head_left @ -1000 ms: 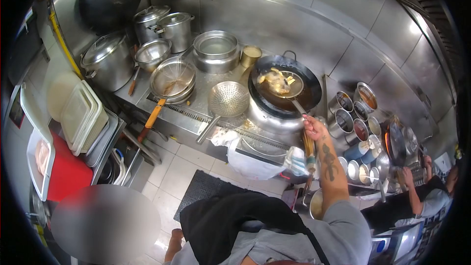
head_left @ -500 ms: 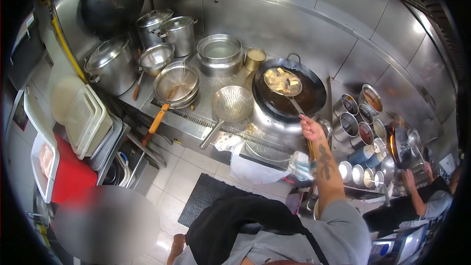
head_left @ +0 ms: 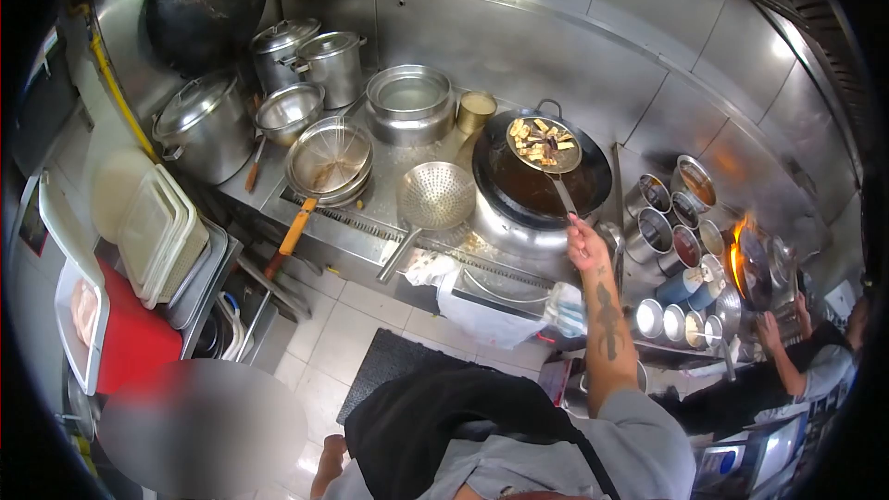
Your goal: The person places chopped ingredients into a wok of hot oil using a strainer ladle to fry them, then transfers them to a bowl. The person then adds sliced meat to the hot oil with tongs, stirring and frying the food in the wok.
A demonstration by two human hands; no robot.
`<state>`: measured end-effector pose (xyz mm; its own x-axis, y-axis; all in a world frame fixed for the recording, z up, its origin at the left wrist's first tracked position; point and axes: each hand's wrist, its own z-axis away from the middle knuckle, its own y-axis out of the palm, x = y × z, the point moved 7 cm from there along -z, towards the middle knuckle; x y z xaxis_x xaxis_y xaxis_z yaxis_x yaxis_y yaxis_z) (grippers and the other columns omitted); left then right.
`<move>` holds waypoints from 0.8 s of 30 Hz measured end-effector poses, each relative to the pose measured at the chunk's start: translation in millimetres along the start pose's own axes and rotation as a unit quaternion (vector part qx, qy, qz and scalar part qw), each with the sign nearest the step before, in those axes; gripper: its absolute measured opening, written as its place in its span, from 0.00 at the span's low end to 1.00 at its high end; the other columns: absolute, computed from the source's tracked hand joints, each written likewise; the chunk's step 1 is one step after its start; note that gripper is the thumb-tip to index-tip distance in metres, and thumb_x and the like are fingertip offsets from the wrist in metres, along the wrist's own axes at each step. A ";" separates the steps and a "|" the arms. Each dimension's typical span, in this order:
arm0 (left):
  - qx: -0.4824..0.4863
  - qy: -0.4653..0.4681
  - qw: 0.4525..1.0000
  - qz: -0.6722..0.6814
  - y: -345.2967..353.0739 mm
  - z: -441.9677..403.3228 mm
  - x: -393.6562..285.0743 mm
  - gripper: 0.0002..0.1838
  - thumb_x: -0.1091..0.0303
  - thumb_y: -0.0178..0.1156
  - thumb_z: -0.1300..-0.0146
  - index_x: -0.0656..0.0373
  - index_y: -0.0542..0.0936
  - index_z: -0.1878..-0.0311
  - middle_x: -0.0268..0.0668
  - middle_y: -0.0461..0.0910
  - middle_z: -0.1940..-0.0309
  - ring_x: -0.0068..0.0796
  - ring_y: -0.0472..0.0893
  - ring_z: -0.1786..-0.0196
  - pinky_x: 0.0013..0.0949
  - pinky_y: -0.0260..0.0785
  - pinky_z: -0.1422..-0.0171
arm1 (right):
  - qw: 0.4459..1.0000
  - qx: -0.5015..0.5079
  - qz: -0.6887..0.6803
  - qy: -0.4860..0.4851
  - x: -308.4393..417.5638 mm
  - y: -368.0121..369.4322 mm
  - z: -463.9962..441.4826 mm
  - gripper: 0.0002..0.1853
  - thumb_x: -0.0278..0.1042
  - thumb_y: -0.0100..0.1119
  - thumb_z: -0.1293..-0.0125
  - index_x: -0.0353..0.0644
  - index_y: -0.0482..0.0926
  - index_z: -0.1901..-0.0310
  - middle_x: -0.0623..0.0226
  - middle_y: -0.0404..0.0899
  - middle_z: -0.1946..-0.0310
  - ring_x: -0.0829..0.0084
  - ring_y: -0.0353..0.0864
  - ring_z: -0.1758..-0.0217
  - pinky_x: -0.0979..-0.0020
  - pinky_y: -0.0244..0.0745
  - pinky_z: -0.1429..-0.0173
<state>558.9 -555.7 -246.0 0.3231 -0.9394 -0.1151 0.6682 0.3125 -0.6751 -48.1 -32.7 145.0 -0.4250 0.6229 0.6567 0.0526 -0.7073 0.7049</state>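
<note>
My right hand (head_left: 584,244) is closed around the handle of a perforated skimmer (head_left: 561,167). Several browned, cut pieces of food (head_left: 535,136) lie in its bowl. The skimmer is held over the far right part of a black wok (head_left: 505,178) with dark oil in it. At the bottom edge, my left hand (head_left: 331,463) hangs low beside the black apron, away from the stove; its fingers are too hidden to read.
A perforated ladle (head_left: 436,195), stacked strainers (head_left: 328,159) and a pot of liquid (head_left: 408,96) stand left of the wok. Right, sauce pots (head_left: 650,235) flank a co-worker's flaming wok (head_left: 755,268). A red container (head_left: 139,324) is at left.
My right hand has shifted the skimmer slightly right and away from me, and the food pieces look more spread out. At the co-worker's wok the flame has grown taller.
</note>
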 end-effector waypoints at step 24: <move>0.002 -0.002 0.996 0.089 -89.7 -113.6 61.3 0.26 0.54 0.53 0.47 0.66 0.77 0.51 0.47 0.74 0.47 0.40 0.72 0.42 0.35 0.64 0.38 | 0.944 -0.115 0.308 0.018 -133.1 136.5 82.4 0.13 0.31 0.43 0.33 0.42 0.68 0.48 0.69 0.69 0.82 0.82 0.59 0.92 0.80 0.50 0.90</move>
<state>442.7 -657.4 -275.3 0.4394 -0.8682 -0.2305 0.6026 0.4752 -0.6412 90.2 -184.7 175.9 -0.4090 0.0607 0.9105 0.1034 -0.9883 0.1123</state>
